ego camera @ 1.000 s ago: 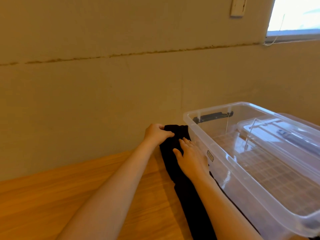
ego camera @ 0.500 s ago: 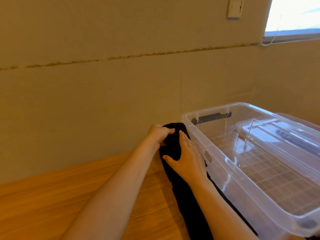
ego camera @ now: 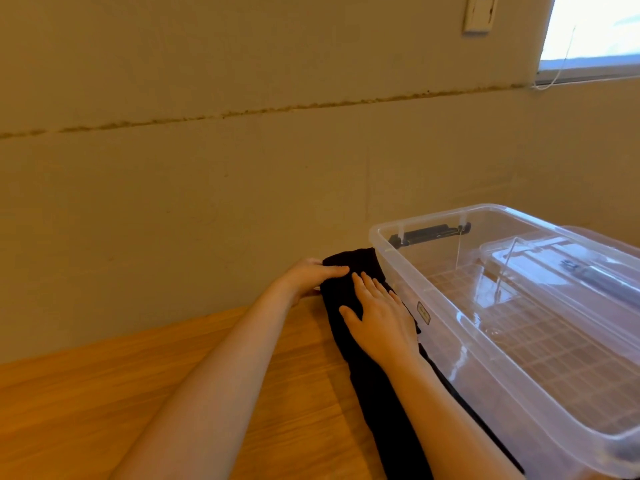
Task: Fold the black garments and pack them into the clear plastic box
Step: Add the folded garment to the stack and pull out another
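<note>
My left hand (ego camera: 311, 277) grips the far end of the black garment (ego camera: 374, 386), thumb on top, fingers tucked under the fabric at the back edge of the tabletop (ego camera: 104, 403), right by the wall (ego camera: 207, 185). My right hand (ego camera: 382, 322) lies flat on the garment just behind it, fingers straight & spread, palm pressing down. The garment is a long narrow strip running from the back edge toward me, w/ its right side just beside the clear box (ego camera: 519, 393), maybe touching; can't tell. The box sits on the right part of the tabletop, open, no clothes inside, a black handle (ego camera: 429, 233) at its far end. Its lid (ego camera: 595, 258) seems to lean behind it.
</note>
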Demonstrator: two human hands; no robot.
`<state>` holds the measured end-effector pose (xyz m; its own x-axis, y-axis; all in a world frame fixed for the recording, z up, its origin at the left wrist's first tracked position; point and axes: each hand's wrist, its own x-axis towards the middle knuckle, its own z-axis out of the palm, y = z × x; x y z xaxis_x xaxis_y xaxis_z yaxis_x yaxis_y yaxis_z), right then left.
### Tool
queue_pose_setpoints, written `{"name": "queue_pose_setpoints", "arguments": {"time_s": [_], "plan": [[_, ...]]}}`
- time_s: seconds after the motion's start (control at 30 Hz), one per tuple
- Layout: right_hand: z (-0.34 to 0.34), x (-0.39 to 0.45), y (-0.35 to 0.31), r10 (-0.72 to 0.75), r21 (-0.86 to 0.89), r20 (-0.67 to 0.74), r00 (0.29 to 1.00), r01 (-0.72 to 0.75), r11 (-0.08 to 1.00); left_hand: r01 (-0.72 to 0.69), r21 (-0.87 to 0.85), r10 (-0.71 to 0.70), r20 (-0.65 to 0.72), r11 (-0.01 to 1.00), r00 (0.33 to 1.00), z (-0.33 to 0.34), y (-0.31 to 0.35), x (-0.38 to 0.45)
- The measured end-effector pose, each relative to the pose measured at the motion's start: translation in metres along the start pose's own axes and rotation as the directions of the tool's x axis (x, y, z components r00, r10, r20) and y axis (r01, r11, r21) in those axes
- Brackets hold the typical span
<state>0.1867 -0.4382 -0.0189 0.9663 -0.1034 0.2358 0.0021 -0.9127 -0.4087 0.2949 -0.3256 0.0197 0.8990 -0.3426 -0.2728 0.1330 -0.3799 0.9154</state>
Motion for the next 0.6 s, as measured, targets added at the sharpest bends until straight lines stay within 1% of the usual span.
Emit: {"name": "queue_pose_setpoints", "arguments": {"time_s": [0.07, 0.17, 0.23, 0.27, 0.3, 0.33, 0.37, 0.4, 0.43, 0.47, 0.5, 0.6], "plan": [[0.000, -0.001, 0.000, -0.014, -0.017, 0.016, 1.000, 0.014, 1.000, 0.007, -0.024, -0.009, -0.084, 1.000, 0.996, 0.005, 0.001, 0.001], [0.001, 0.000, 0.000, -0.009, -0.067, 0.076, 0.997, 0.014, 0.998, 0.030, -0.104, -0.046, -0.153, 0.994, 0.987, 0.009, -0.003, 0.006], [0.001, 0.002, 0.000, 0.005, -0.105, 0.113, 0.994, 0.007, 0.994, -0.013, -0.137, -0.015, -0.207, 0.991, 0.978, 0.013, -0.006, 0.010], [0.002, 0.002, -0.001, 0.012, -0.120, 0.126, 0.992, 0.003, 0.993, -0.052, -0.094, 0.026, -0.259, 0.994, 0.965, 0.016, -0.007, 0.009], [0.002, 0.001, -0.001, 0.018, -0.131, 0.134, 0.991, -0.001, 0.991, -0.101, 0.042, 0.109, -0.323, 0.994, 0.940, 0.020, -0.008, 0.009], [0.002, 0.001, -0.002, 0.025, -0.136, 0.136, 0.990, -0.006, 0.991, -0.160, 0.282, 0.261, -0.368, 0.946, 0.892, 0.025, -0.008, 0.009], [0.002, 0.000, -0.003, 0.029, -0.138, 0.136, 0.990, -0.010, 0.990, -0.199, 0.574, 0.451, -0.338, 0.795, 0.826, 0.029, -0.007, 0.006], [0.001, -0.001, -0.003, 0.030, -0.141, 0.136, 0.990, -0.011, 0.990, -0.247, 0.746, 0.595, -0.239, 0.619, 0.767, 0.033, -0.008, 0.004], [0.001, -0.001, -0.003, 0.029, -0.148, 0.139, 0.990, -0.009, 0.989, -0.296, 0.825, 0.664, -0.122, 0.481, 0.738, 0.037, -0.011, 0.004], [0.001, -0.001, -0.002, 0.029, -0.156, 0.142, 0.989, -0.006, 0.988, -0.315, 0.835, 0.653, -0.068, 0.451, 0.754, 0.039, -0.014, 0.004], [0.001, -0.001, -0.002, 0.030, -0.161, 0.144, 0.989, -0.006, 0.987, -0.308, 0.832, 0.617, -0.052, 0.461, 0.786, 0.039, -0.016, 0.003], [0.002, -0.001, -0.003, 0.044, -0.166, 0.137, 0.990, -0.020, 0.986, -0.277, 0.823, 0.530, -0.033, 0.495, 0.848, 0.031, -0.020, 0.006]]}}
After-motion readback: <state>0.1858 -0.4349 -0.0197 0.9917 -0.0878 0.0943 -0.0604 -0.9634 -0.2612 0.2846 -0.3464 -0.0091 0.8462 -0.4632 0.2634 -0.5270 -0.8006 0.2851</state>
